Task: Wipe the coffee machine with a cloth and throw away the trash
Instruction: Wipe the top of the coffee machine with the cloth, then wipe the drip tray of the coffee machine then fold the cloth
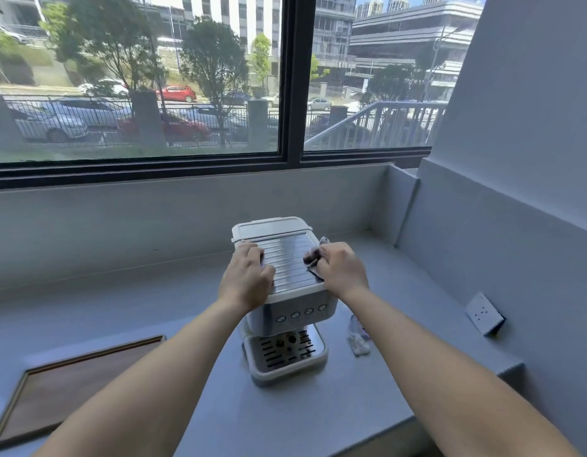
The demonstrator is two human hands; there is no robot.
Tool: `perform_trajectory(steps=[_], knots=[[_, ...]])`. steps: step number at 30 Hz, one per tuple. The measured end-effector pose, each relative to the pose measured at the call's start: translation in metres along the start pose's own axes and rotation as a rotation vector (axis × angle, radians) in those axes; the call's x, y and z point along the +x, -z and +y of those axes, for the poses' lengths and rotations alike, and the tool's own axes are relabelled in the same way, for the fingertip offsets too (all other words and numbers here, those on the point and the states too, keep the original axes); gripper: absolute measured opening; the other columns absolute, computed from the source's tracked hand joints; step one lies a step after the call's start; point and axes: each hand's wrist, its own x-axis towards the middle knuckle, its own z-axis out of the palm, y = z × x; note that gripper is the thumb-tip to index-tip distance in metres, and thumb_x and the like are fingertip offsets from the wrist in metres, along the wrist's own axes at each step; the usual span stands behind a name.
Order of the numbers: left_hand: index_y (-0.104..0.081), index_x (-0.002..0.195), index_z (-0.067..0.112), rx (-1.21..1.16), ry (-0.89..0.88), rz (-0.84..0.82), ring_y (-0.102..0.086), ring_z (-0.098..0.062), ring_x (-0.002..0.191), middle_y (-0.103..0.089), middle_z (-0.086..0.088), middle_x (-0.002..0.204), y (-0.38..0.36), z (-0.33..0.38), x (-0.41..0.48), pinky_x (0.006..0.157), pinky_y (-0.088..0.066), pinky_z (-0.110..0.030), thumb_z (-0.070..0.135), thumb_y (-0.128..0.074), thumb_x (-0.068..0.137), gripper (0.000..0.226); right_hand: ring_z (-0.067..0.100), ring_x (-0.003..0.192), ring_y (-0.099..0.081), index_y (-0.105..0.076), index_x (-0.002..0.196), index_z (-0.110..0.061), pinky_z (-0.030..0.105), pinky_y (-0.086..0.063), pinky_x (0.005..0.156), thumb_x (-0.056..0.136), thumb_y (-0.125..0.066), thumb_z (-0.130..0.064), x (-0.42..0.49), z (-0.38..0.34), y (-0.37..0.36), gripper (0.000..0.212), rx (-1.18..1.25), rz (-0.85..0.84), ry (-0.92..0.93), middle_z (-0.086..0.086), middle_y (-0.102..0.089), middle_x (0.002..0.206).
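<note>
The machine (287, 268) stands mid-counter, its ribbed metal top facing up and its button row and drip grille toward the person. The cloth (311, 257), dark and bunched, lies on that top at its 3 o'clock edge, clutched in the right hand (341, 270), whose fingers are curled tight round it. The left hand (249, 275) sits at the top's 9 o'clock edge with fingers bent over the rim, holding the body steady. Wiping the top looks to be the step in hand, with the front, sides and grille seemingly yet to be done. The next move calls for drawing the cloth across the ribs toward 9 o'clock, along the grooves rather than over them, while the other hand keeps the light body from sliding. The trash (359, 341), a small crumpled clear-and-white wad, lies on the counter (318, 417) just beside the base at 4 o'clock, untouched. A wooden tray (71, 387) lies at 8 o'clock, well apart; a socket (485, 313) is on the wall at 3 o'clock.
</note>
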Motion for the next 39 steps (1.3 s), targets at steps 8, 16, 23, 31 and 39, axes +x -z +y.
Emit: perform_trajectory(steps=[8,16,23,31,39], knots=[[-0.047,0.137,0.006,-0.065,-0.058,0.061,-0.033,-0.024,0.137,-0.041,-0.009,0.145,0.007,-0.004,-0.038,0.111,-0.027,-0.034,0.037,-0.045,0.1,0.048,0.028,0.095,-0.059,-0.069,0.103,-0.026,0.035,-0.047,0.076,0.086,-0.05,-0.024,-0.032,0.016,0.015,0.025,0.208,0.073,-0.194,0.004,-0.07,0.104],[-0.035,0.146,0.014,-0.049,0.065,0.238,-0.031,-0.02,0.14,-0.035,-0.007,0.152,0.005,-0.031,-0.101,0.108,-0.035,-0.039,0.05,-0.041,0.097,0.061,0.034,0.08,-0.062,-0.062,0.082,-0.014,0.041,-0.051,0.071,0.084,-0.052,-0.023,-0.049,0.05,0.016,0.014,0.202,0.06,-0.252,0.009,-0.068,0.081],[-0.027,0.152,0.015,0.091,0.292,0.057,-0.02,-0.016,0.147,-0.026,-0.002,0.159,-0.063,-0.056,-0.171,0.116,-0.025,-0.036,0.045,-0.041,0.099,0.063,0.027,0.094,-0.065,-0.065,0.087,-0.02,0.044,-0.054,0.083,0.081,-0.046,-0.017,-0.088,0.097,-0.02,0.02,0.271,-0.171,-0.2,0.006,-0.072,0.098],[-0.005,0.156,0.015,0.183,0.447,-0.011,0.0,-0.012,0.151,-0.005,0.0,0.165,-0.134,-0.092,-0.191,0.121,-0.008,-0.03,0.058,-0.029,0.097,0.077,0.015,0.104,-0.054,-0.068,0.108,-0.022,0.034,-0.044,0.086,0.088,-0.052,-0.012,-0.103,0.147,-0.093,0.027,0.268,-0.178,0.015,0.002,-0.063,0.114],[-0.011,0.155,0.014,0.2,0.39,0.072,-0.009,-0.013,0.149,-0.016,-0.001,0.164,-0.177,-0.113,-0.166,0.123,-0.011,-0.034,0.061,-0.026,0.096,0.078,0.02,0.113,-0.051,-0.066,0.117,-0.017,0.021,-0.041,0.099,0.094,-0.062,-0.02,-0.092,0.151,-0.157,0.023,0.071,0.041,0.543,-0.002,-0.055,0.131]])
